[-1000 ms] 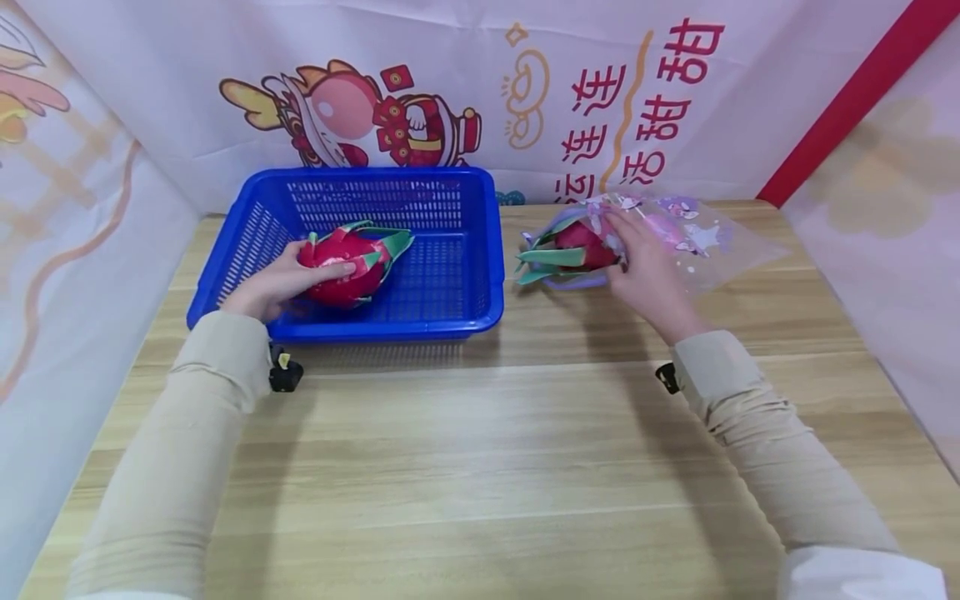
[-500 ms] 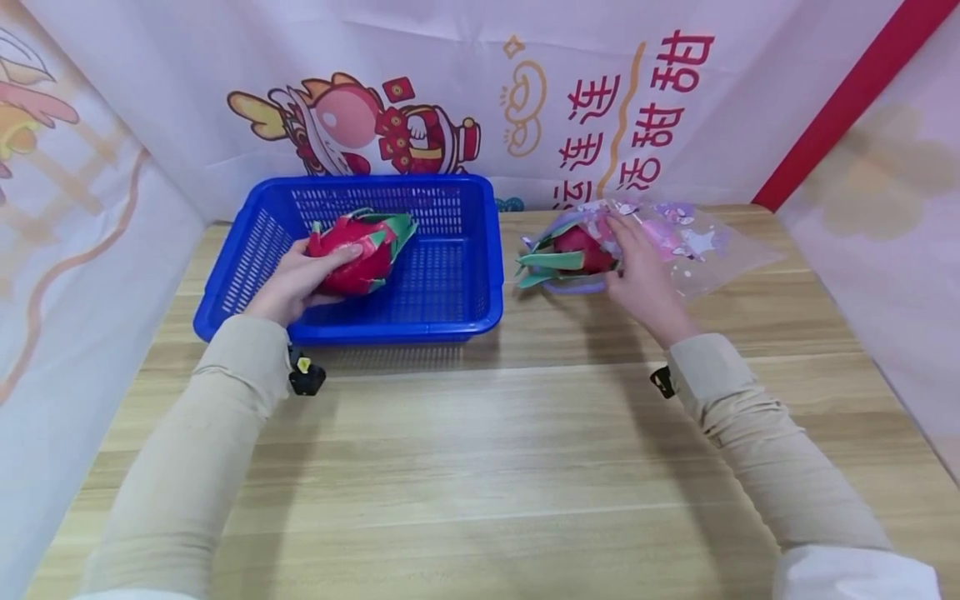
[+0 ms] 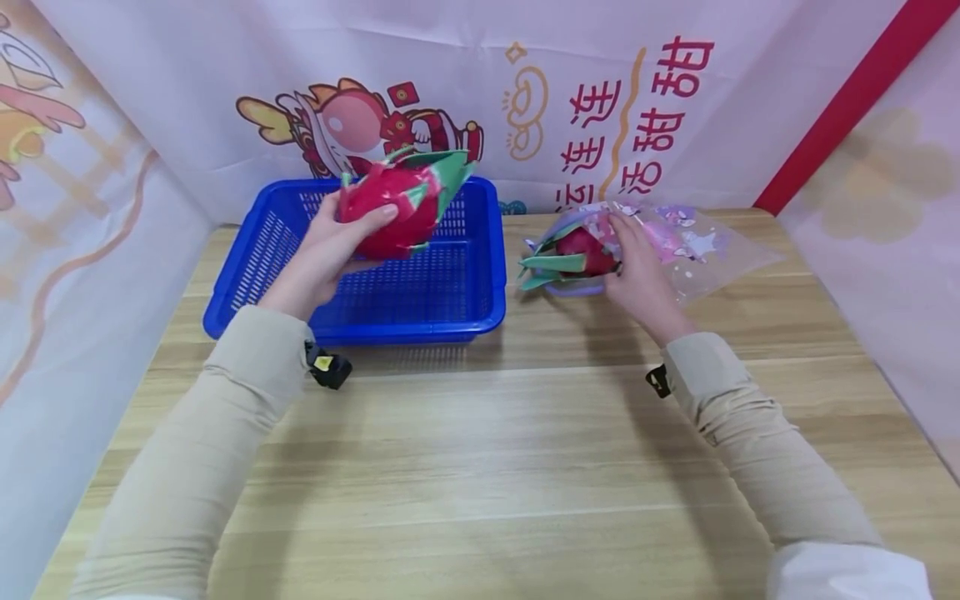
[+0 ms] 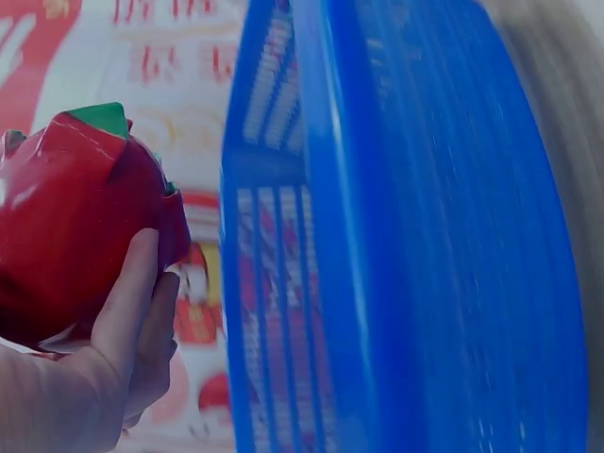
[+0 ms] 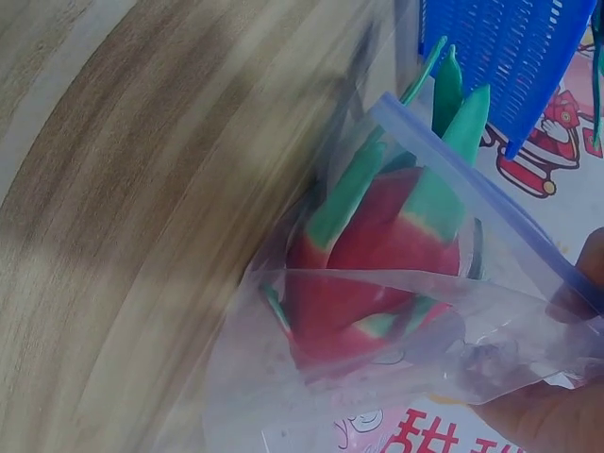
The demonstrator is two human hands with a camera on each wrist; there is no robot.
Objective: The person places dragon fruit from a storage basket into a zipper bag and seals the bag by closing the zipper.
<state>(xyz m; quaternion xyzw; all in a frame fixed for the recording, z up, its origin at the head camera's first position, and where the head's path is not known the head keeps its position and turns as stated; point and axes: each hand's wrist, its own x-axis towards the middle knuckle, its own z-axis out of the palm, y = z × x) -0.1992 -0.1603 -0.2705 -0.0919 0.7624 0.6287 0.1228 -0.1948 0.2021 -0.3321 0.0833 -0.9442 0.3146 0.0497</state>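
Fingers (image 4: 134, 274) of left hand (image 3: 307, 262) curl round fruit (image 3: 397, 204) above basket (image 3: 405, 331) at 11 o'clock, right hand (image 3: 641, 287) pinches bag (image 3: 690, 242) at 1: likely bagging, next probably wants its mouth wider.

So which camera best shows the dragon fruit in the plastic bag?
The right wrist view: the dragon fruit looks large there, leaves poking past the rim of the bag. The head view shows it smaller, partly behind the right hand. The left wrist view doesn't show it.
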